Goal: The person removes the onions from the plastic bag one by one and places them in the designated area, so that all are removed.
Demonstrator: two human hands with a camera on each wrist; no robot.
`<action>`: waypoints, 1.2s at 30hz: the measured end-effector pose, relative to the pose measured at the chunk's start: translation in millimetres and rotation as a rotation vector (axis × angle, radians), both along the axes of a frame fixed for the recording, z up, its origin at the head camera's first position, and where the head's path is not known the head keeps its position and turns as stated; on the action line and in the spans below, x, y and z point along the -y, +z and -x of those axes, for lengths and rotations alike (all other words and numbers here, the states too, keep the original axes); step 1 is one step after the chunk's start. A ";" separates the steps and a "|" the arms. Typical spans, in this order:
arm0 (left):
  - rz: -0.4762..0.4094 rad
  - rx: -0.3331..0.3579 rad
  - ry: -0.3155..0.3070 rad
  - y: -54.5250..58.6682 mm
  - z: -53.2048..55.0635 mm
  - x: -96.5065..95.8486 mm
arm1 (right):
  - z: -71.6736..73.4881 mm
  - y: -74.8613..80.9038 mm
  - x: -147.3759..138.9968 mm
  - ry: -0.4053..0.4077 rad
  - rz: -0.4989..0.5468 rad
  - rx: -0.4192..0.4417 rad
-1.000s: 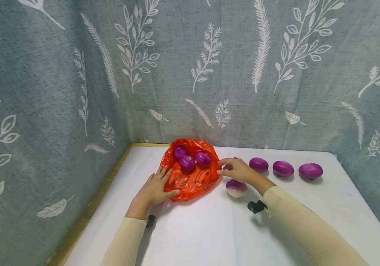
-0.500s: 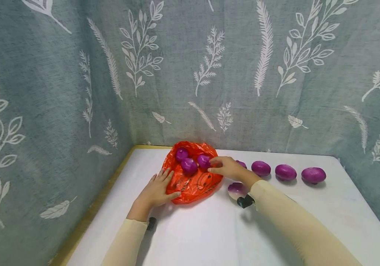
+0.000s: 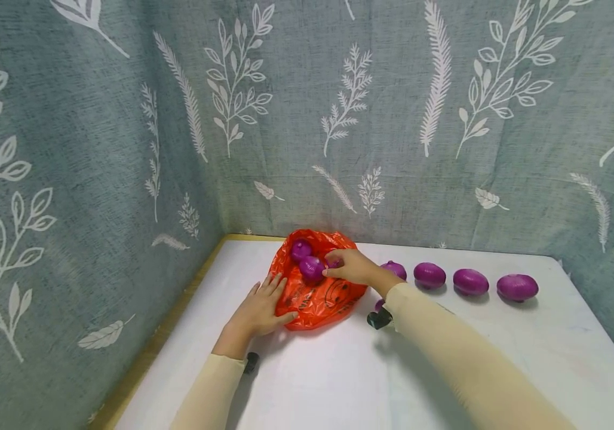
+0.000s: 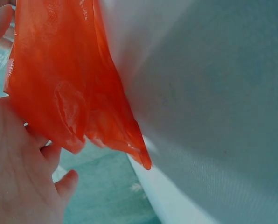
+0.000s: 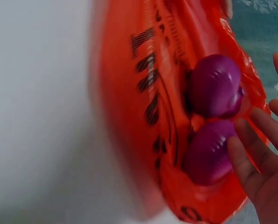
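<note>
A red plastic bag lies with its mouth spread at the table's far side. Inside it are purple onions, two plainly seen: one onion in front and another onion behind. My right hand reaches over the bag's right edge and partly hides a third onion. In the right wrist view, its fingers are extended and spread at that onion, not wrapped round it. My left hand rests against the bag's left side, fingers spread; its palm shows beside the red plastic.
Several purple onions stand in a row to the right, among them a nearer onion and the rightmost onion. A purple-and-white round vegetable is mostly hidden behind the right wrist's dark camera. Patterned curtain encloses the white table.
My right hand has moved left, from the bag's right edge to the onion inside. The left hand keeps its place on the bag. The head view has shifted slightly.
</note>
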State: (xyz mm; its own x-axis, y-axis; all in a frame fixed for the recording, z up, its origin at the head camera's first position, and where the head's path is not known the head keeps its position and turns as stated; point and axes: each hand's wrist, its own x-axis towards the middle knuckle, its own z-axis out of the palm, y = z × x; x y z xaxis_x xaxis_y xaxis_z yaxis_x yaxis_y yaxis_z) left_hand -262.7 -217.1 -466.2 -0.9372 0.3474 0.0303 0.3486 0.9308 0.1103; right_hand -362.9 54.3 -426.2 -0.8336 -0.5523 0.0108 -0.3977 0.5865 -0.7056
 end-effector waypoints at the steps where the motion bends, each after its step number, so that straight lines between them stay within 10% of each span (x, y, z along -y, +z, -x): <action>1: -0.004 0.000 -0.001 -0.4 -0.2 0.2 | 0.9 -0.5 3.1 -0.012 0.005 0.003; 17: -0.009 0.016 0.005 -3.6 -2.2 2.9 | 2.9 -17.4 40.1 -0.114 0.065 -0.043; 36: -0.033 0.039 0.022 -1.7 -0.2 8.1 | 5.8 -35.1 67.3 -0.043 -0.174 -0.140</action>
